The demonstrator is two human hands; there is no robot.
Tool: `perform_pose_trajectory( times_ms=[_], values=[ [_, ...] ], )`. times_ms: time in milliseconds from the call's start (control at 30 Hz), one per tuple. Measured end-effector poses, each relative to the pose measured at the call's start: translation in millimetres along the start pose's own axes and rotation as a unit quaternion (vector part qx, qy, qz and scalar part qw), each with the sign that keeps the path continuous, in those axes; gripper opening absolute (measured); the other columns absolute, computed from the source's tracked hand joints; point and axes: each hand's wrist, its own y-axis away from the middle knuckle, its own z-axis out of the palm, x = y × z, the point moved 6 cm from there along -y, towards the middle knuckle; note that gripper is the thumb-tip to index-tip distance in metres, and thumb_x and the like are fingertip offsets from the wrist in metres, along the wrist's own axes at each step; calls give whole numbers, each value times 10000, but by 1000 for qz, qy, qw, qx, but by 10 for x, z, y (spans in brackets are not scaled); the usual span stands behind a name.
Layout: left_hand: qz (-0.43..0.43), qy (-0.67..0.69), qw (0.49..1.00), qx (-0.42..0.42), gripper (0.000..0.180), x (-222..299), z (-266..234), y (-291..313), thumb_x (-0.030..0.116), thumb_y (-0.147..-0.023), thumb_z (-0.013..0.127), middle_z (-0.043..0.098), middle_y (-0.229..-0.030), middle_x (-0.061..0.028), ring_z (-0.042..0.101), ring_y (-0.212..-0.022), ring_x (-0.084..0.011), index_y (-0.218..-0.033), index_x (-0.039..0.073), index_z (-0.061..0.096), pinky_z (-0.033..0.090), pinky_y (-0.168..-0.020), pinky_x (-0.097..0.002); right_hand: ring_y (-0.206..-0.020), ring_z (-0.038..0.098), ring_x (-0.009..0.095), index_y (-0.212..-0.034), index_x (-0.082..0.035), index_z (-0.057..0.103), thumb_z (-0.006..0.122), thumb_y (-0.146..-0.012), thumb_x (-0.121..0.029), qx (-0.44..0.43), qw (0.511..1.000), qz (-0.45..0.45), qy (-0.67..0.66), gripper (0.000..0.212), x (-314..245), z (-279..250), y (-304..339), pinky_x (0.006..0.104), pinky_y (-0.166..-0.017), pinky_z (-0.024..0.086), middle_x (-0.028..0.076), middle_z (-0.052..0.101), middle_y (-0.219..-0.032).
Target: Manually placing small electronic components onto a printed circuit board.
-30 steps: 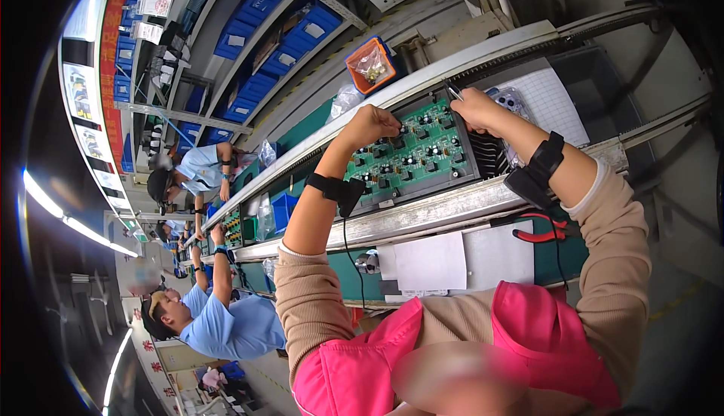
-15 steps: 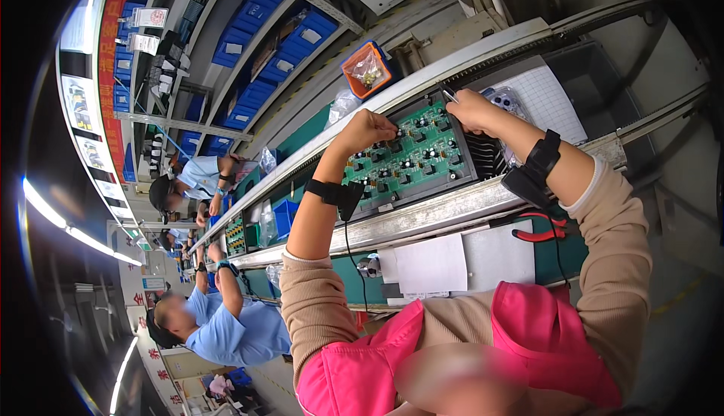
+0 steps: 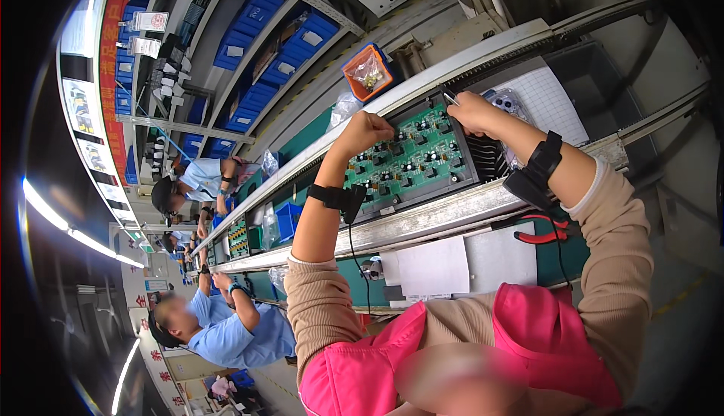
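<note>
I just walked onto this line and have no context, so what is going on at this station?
A person works on a green circuit board lying on a conveyor line. Their left hand rests closed on the board's left edge, while the right hand holds a small thin tool at its top right corner. Red-handled pliers and white papers lie on the bench nearer to them. An orange parts bin sits beyond the belt. Co-workers in blue work further along the line.

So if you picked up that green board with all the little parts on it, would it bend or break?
The green circuit board looks flat and rigid, so it probably stays stiff. Its many small upright parts could likely snap if bumped. The finned black metal block at one end probably makes that side heavier.
</note>
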Motion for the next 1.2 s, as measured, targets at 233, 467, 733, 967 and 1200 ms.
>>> perform_pose_trajectory(
  times_ms=[233,467,733,967,1200],
  values=[
    [-26,42,999,-8,117,-96,57,-28,42,-757,677,681,-773,-89,623,-715,-133,-840,-41,685,492,-686,-257,-360,423,199,-707,52,510,476,-847,-192,-3,1000,4,16,283,-27,2,22,343,-326,307,130,496,-514],
    [-20,55,998,-4,96,-89,99,-67,45,-775,669,678,-762,-74,607,-706,-111,-820,-39,682,485,-676,-252,-362,426,199,-718,49,505,473,-843,-180,7,1000,6,29,262,16,-34,-15,337,-324,307,126,493,-518],
    [-21,61,998,23,111,-15,87,-12,79,-792,667,671,-747,-53,590,-687,-100,-826,-26,685,477,-663,-254,-356,428,197,-708,48,503,475,-829,-172,16,1000,-4,15,253,17,-57,-22,337,-320,303,127,491,-512],
    [-48,37,994,91,193,-249,-195,278,139,-787,684,679,-767,-67,591,-679,-114,-885,-28,693,475,-664,-266,-362,418,226,-702,71,508,475,-814,-134,6,1000,10,0,236,21,-42,-54,367,-325,259,152,474,-514],
    [-141,30,987,71,152,-520,-45,339,136,-784,681,671,-733,-51,579,-668,-98,-835,-6,705,462,-636,-256,-352,424,211,-691,55,517,474,-820,-159,-4,1000,20,15,253,46,-62,-79,350,-320,290,147,488,-505]
  ],
)
